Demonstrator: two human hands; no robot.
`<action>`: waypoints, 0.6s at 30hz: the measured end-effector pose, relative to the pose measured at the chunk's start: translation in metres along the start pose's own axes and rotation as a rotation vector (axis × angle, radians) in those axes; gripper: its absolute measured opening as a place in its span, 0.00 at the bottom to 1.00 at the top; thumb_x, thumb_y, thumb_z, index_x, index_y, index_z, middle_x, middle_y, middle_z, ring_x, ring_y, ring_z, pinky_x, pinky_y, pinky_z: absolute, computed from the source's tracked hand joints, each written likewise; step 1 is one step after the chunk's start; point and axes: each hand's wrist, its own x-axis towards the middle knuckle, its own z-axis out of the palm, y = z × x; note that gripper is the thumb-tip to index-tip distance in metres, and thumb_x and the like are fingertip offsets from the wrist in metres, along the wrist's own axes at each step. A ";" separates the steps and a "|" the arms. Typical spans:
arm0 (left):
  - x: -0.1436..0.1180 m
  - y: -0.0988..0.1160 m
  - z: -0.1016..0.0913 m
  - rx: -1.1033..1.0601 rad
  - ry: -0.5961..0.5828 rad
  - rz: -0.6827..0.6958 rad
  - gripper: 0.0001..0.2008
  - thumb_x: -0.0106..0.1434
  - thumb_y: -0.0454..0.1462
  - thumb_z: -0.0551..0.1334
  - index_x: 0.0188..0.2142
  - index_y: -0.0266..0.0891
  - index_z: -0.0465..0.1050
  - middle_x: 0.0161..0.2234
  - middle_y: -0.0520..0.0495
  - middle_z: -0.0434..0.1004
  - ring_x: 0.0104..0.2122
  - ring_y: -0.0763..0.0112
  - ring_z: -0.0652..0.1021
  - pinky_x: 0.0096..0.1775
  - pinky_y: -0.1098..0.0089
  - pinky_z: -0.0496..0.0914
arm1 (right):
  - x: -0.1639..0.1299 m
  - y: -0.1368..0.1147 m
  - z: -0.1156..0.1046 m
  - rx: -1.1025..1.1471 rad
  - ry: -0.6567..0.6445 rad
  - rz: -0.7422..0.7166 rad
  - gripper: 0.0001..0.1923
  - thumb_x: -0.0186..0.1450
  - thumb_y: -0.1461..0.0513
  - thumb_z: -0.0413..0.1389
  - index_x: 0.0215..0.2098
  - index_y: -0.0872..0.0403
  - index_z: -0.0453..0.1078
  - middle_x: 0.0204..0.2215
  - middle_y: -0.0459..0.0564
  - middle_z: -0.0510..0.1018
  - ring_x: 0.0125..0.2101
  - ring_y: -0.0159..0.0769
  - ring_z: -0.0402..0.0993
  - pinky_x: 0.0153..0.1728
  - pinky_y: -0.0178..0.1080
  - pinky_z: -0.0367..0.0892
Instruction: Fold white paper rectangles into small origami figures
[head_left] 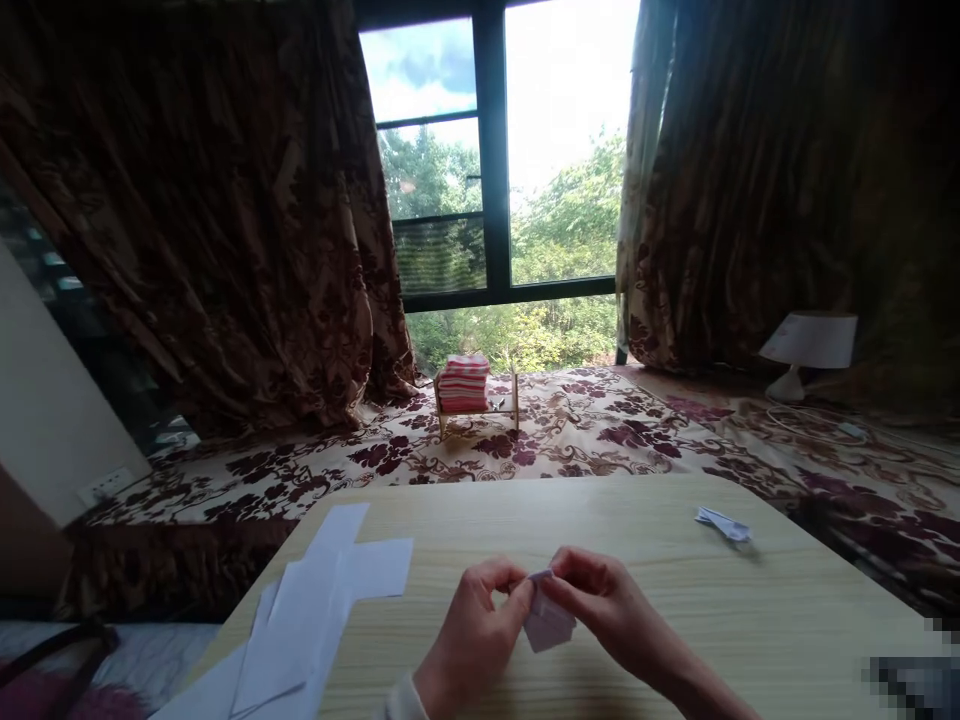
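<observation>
left hand + right hand: both pinching the folded paper just above the table | tip: likely best to align edges, then crease firmly | loose sheets lie left

My left hand and right hand cover the top of the small folded paper, so I can't tell its shape. The picture's lower edge cuts off the white sheets at the surface's near left corner. The folded scrap near the right edge is too small to make out.
</observation>
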 end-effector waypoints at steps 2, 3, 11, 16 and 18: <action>-0.005 -0.004 -0.002 0.014 -0.018 -0.023 0.16 0.60 0.44 0.59 0.25 0.34 0.76 0.25 0.46 0.73 0.30 0.66 0.72 0.34 0.70 0.64 | -0.006 -0.003 0.002 -0.065 -0.009 -0.016 0.18 0.59 0.51 0.62 0.22 0.56 0.65 0.19 0.42 0.65 0.23 0.29 0.59 0.25 0.34 0.55; -0.007 -0.005 -0.003 0.016 -0.029 -0.034 0.16 0.60 0.44 0.59 0.25 0.34 0.77 0.25 0.46 0.74 0.30 0.65 0.72 0.34 0.69 0.64 | -0.008 -0.006 0.003 -0.151 -0.022 -0.055 0.18 0.61 0.52 0.59 0.22 0.55 0.64 0.19 0.43 0.65 0.24 0.30 0.60 0.26 0.34 0.56; -0.008 -0.010 -0.005 0.008 -0.077 -0.063 0.15 0.61 0.41 0.59 0.23 0.36 0.79 0.25 0.48 0.72 0.31 0.66 0.71 0.37 0.69 0.63 | -0.007 -0.012 0.012 -0.261 0.038 -0.037 0.23 0.66 0.48 0.48 0.19 0.53 0.56 0.20 0.43 0.60 0.24 0.30 0.58 0.25 0.34 0.55; -0.013 -0.005 0.002 -0.270 0.121 -0.185 0.15 0.61 0.45 0.61 0.32 0.36 0.81 0.26 0.49 0.75 0.31 0.66 0.72 0.35 0.71 0.65 | -0.004 -0.010 0.011 -0.099 0.043 0.015 0.25 0.66 0.44 0.47 0.24 0.55 0.64 0.21 0.43 0.64 0.24 0.31 0.59 0.26 0.34 0.58; -0.013 -0.004 0.003 -0.347 0.166 -0.216 0.16 0.60 0.46 0.62 0.34 0.36 0.81 0.27 0.49 0.77 0.33 0.66 0.73 0.37 0.71 0.66 | -0.006 -0.012 0.010 -0.138 0.037 0.014 0.23 0.66 0.46 0.49 0.27 0.55 0.68 0.24 0.46 0.69 0.27 0.33 0.63 0.29 0.35 0.60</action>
